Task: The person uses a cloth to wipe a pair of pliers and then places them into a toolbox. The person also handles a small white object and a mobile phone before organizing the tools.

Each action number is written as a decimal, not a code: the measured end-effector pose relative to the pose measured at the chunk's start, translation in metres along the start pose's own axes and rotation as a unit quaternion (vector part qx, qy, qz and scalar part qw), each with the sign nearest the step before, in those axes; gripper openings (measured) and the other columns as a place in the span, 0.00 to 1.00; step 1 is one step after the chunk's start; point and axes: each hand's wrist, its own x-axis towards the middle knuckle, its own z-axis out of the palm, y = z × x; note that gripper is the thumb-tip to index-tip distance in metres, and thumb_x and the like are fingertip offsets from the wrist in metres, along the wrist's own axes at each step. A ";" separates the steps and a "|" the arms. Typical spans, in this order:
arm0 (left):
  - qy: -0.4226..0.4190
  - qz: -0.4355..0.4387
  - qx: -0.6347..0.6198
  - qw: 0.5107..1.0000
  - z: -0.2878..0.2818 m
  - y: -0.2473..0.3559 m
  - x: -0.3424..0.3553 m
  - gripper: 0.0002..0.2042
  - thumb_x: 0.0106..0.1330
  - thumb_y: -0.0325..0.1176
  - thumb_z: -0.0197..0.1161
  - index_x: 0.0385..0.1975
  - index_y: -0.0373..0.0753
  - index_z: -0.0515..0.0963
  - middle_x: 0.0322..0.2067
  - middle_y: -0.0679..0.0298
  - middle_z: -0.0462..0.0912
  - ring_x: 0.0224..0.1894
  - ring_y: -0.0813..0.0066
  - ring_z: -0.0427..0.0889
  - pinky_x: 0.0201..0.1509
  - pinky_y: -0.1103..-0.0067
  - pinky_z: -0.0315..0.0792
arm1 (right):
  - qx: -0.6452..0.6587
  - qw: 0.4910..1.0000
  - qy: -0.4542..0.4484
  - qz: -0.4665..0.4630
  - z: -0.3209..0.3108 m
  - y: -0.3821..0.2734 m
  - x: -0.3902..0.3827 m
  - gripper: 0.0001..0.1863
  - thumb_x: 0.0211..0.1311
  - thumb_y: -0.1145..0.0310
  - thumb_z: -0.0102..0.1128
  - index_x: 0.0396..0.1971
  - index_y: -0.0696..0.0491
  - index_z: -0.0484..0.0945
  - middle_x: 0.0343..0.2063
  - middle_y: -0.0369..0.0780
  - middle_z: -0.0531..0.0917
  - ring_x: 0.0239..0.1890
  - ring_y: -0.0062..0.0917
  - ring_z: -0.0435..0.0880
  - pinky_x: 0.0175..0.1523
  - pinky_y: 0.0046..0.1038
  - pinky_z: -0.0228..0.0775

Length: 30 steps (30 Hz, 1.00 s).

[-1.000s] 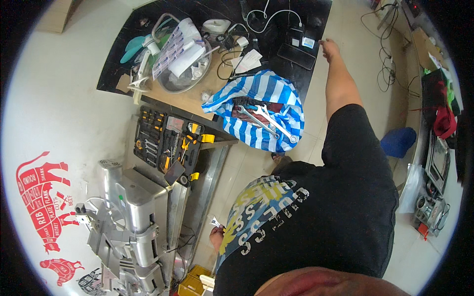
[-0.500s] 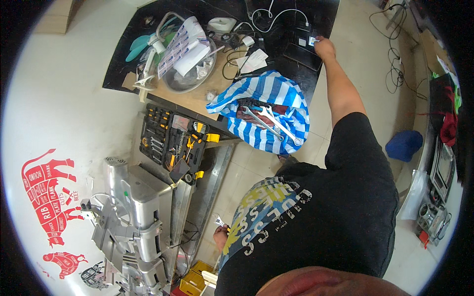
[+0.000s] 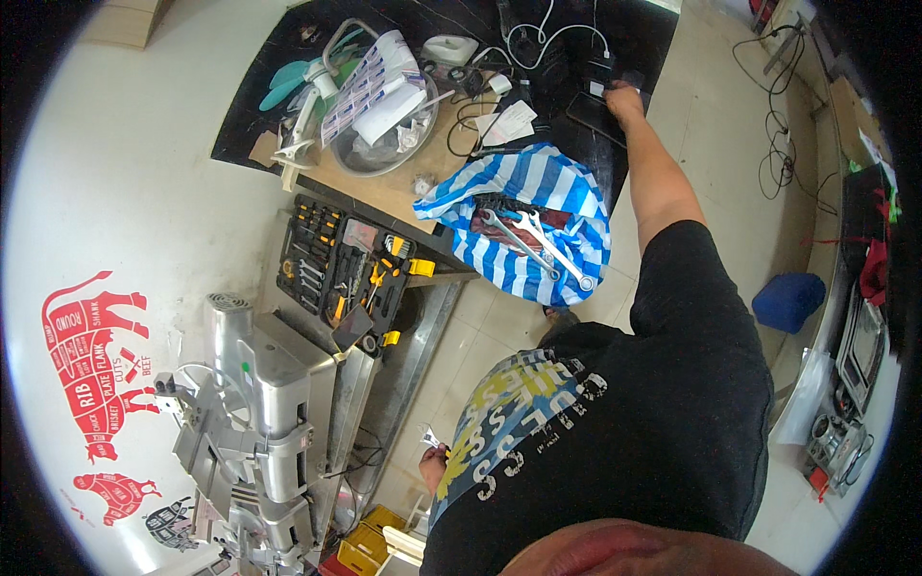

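My left hand point(image 3: 434, 467), low beside my shirt, is closed round a wrench point(image 3: 429, 438); only its silvery head shows. My right arm reaches out to the far right edge of the black table, where my right hand point(image 3: 624, 100) is closed over something small and dark that I cannot make out. Just beside that hand lies a flat dark phone-like slab point(image 3: 595, 117). Nearer to me, a blue-and-white striped plastic bag point(image 3: 499, 267) hangs over the table's front edge, and two large combination wrenches point(image 3: 555, 252) rest on its opening.
A metal bowl point(image 3: 423, 154) with papers and a white clamp lamp point(image 3: 305, 115) stand on the table point(image 3: 245, 125). An opened tool case point(image 3: 322, 252) lies to the left, above a steel machine point(image 3: 274, 384). White cables point(image 3: 557, 61) run along the far side. A blue stool-like object point(image 3: 789, 302) stands at right.
The view has shifted slightly. At my right hand, a small white-and-blue thing that showed by the fingers is now mostly out of sight. My left hand still holds the wrench.
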 end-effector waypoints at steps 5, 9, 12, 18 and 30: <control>-0.050 -0.044 -0.035 0.997 -0.015 -0.005 0.016 0.10 0.65 0.34 0.67 0.27 0.34 0.82 0.21 0.68 0.78 0.23 0.80 0.70 0.28 0.78 0.63 | -0.010 0.999 -0.030 -0.004 0.001 -0.006 -0.003 0.30 0.58 0.60 0.55 0.64 0.43 0.72 0.62 0.44 0.76 0.64 0.39 0.74 0.68 0.38 0.65; -0.023 -0.004 -0.114 0.993 0.001 -0.004 0.006 0.09 0.66 0.34 0.68 0.28 0.34 0.82 0.22 0.68 0.79 0.24 0.79 0.71 0.28 0.78 0.64 | -0.002 0.995 0.083 0.049 -0.048 -0.038 -0.067 0.30 0.58 0.64 0.53 0.65 0.44 0.72 0.61 0.45 0.76 0.65 0.39 0.73 0.69 0.35 0.64; 0.012 -0.056 -0.100 0.993 0.002 -0.026 0.030 0.09 0.66 0.33 0.67 0.28 0.34 0.82 0.22 0.68 0.78 0.24 0.79 0.72 0.29 0.78 0.65 | -0.031 0.993 0.093 0.066 -0.047 -0.006 -0.046 0.31 0.57 0.65 0.51 0.64 0.44 0.72 0.61 0.46 0.77 0.65 0.40 0.74 0.69 0.37 0.64; 0.015 -0.017 0.093 0.995 0.001 -0.059 0.036 0.12 0.68 0.37 0.64 0.27 0.35 0.81 0.21 0.65 0.79 0.24 0.73 0.75 0.30 0.73 0.69 | -0.096 0.994 0.049 -0.001 -0.027 0.003 -0.028 0.30 0.56 0.66 0.49 0.63 0.44 0.74 0.60 0.47 0.77 0.63 0.41 0.75 0.67 0.38 0.66; 0.046 0.074 -0.056 0.995 0.002 0.052 0.049 0.13 0.64 0.35 0.67 0.25 0.30 0.78 0.19 0.63 0.77 0.22 0.76 0.72 0.28 0.74 0.68 | 0.155 0.923 -0.076 -0.343 -0.015 -0.038 -0.296 0.15 0.69 0.71 0.56 0.53 0.57 0.79 0.45 0.42 0.85 0.51 0.30 0.82 0.59 0.31 0.70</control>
